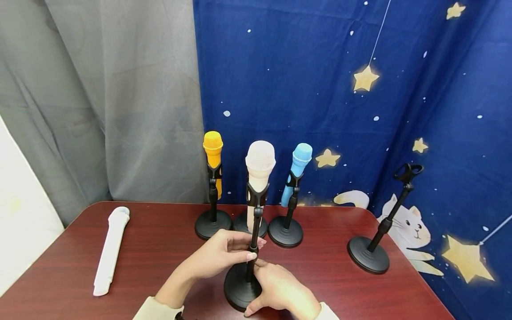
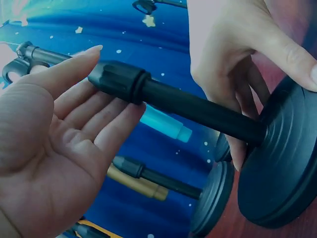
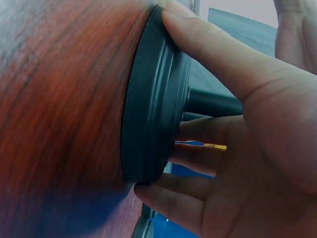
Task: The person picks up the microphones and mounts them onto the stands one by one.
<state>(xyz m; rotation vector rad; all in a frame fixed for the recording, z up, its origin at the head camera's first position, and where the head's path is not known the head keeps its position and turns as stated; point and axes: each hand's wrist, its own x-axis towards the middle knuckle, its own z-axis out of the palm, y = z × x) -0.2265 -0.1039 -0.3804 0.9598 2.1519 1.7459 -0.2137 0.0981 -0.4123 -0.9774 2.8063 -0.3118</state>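
Note:
A black microphone stand with a round base stands near the table's front. My left hand loosely holds the collar of its pole, thumb on one side, fingers behind. With my right hand I grip the base rim, thumb on the near edge and fingers across the far side, as the right wrist view shows. Behind the stand's clip rises a pale microphone. It overlaps the middle back stand, and I cannot tell which clip bears it.
At the back, a yellow microphone and a blue microphone sit in stands, with another stand's base between them. A white microphone lies at the left. On the right is a stand with a vacant clip. Curtains hang behind the table.

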